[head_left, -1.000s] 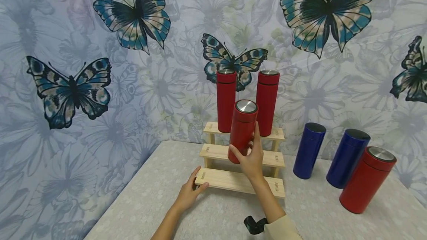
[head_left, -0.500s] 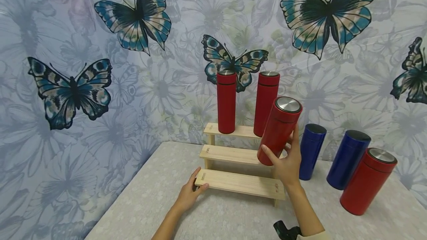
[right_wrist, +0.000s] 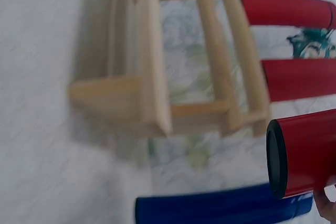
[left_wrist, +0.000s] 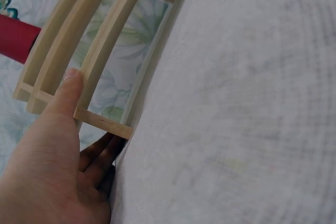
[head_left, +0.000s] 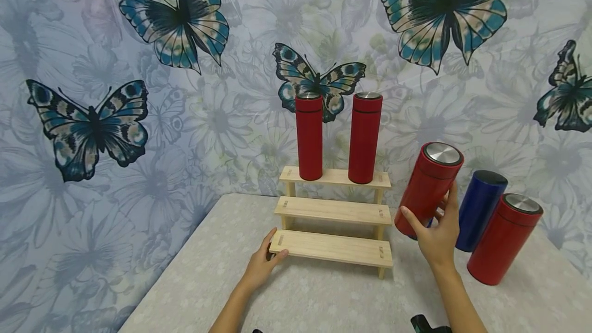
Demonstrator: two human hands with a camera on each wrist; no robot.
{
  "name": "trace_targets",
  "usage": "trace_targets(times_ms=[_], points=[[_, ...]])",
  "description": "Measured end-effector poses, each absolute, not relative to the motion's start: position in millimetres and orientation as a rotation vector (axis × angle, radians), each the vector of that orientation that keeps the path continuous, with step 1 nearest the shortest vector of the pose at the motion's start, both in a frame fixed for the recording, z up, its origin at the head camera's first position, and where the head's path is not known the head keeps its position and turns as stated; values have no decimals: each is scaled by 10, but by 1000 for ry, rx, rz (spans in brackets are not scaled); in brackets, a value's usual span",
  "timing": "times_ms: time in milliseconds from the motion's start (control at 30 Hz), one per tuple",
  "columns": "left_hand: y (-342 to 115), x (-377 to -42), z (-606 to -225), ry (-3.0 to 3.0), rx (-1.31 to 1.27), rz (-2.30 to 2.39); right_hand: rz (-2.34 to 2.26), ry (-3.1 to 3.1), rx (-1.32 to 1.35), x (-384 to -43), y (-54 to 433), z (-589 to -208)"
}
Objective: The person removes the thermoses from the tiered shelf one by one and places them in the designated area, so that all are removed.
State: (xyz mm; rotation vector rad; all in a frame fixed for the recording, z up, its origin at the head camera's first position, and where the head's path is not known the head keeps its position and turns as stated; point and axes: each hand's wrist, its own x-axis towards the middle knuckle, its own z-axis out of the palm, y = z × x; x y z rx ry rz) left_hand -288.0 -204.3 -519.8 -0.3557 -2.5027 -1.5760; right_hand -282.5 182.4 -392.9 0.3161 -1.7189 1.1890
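My right hand grips a red thermos with a silver lid, tilted, above the table to the right of a three-tier wooden stand. In the right wrist view the dark base of this thermos shows, with only a bit of my hand at the edge. My left hand holds the left end of the stand's lowest step. Seen from the left wrist, the thumb of that hand lies along the step and the other fingers reach behind its leg. Two red thermoses stand upright on the top step.
At the right stand a blue thermos and another red thermos. A second blue thermos lies mostly hidden behind the held one in the head view. Pale patterned cloth covers the table; a butterfly-print backdrop hangs behind.
My right hand has carried the red thermos from in front of the stand to the right, past its end, now covering one blue thermos. The left hand stays on the lowest step.
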Motion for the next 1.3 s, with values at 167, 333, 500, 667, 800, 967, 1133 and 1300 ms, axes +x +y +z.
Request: trace_targets(times_ms=[167, 333, 500, 667, 800, 967, 1133, 1300], points=[[-2047, -2896, -5193, -2496, -353, -1569, 1172, -1770, 193, -2788, 1962, -4104], [-2054, -2885, -5183, -2495, -367, -1575, 1156, -1806, 114, -2781, 2044, -4227], [-2049, -2889, -5186, -2521, -357, -1570, 1157, -1841, 33, -2777, 2116, -4351], [-2031, -2889, -5192, -2527, -356, -1566, 1156, -1871, -42, -2757, 2189, -4519], [-2020, -2873, -5184, -2510, -357, -1574, 1130, -1899, -86, -2749, 2230, -4624], [-2021, -2876, -5181, -2489, -371, -1574, 1134, -1921, -103, -2752, 2246, -4694], [-2026, -2880, -5183, -2511, -350, -1557, 1128, -1943, -102, -2753, 2246, -4759], [-2030, -2876, -5192, -2518, -348, -1555, 1097, -1966, -102, -2759, 2238, -4823]])
